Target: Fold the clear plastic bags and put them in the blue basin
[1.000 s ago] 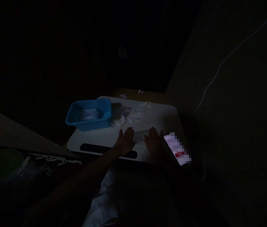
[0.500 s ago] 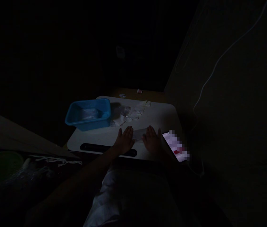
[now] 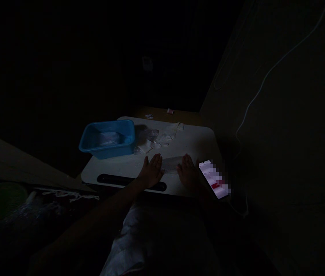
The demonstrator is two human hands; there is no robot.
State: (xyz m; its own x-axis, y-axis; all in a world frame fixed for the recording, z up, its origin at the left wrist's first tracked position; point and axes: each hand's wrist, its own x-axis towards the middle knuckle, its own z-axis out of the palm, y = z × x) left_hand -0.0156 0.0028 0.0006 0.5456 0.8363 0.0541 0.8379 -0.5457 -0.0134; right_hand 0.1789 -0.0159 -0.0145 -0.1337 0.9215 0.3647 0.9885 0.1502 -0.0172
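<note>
A thin, clear plastic sheet or bag lies flat on the small white table. My left hand rests palm down at its left end, fingers stretched out. At the right end my right hand lies flat too, its fingers extended and dimly lit. Beyond them is a loose spread of crumpled clear plastic pieces. To the left stands a blue plastic basin, with clear plastic packets inside it.
A lit phone lies by the table's right edge. The table has a dark slot near its front. A small spool-like item sits behind it. A white cable hangs at right, and a green round container stands lower left.
My right hand has slid a little to the right, baring more of the plastic between my hands. My left hand has stayed in nearly the same place.
</note>
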